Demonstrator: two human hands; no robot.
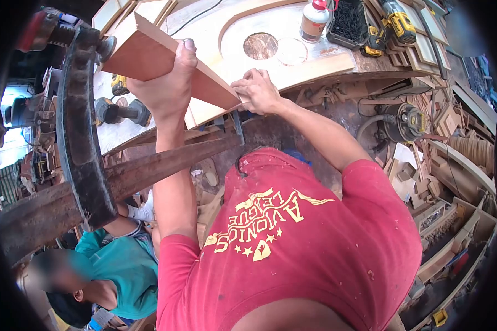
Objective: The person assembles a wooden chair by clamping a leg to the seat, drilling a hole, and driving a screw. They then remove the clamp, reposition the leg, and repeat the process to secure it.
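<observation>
A reddish-brown wooden board [149, 55] is tilted over the edge of the workbench [326, 63]. My left hand [168, 83] grips its near edge from below, thumb up on the face. At the board's lower right corner, my right hand [257, 91] has its fingers curled over the board beside the bench edge. The board's upper left end sits against the jaw of a large black clamp [80, 138] with a red handle. The clamp curves down to a dark wooden beam [149, 168].
On the bench are a glue bottle [315, 21], a black box [348, 22], a yellow drill [397, 22] and a panel with round cut-outs [260, 46]. Another person in a teal shirt [121, 270] crouches at lower left. Wood offcuts and frames [453, 182] crowd the right.
</observation>
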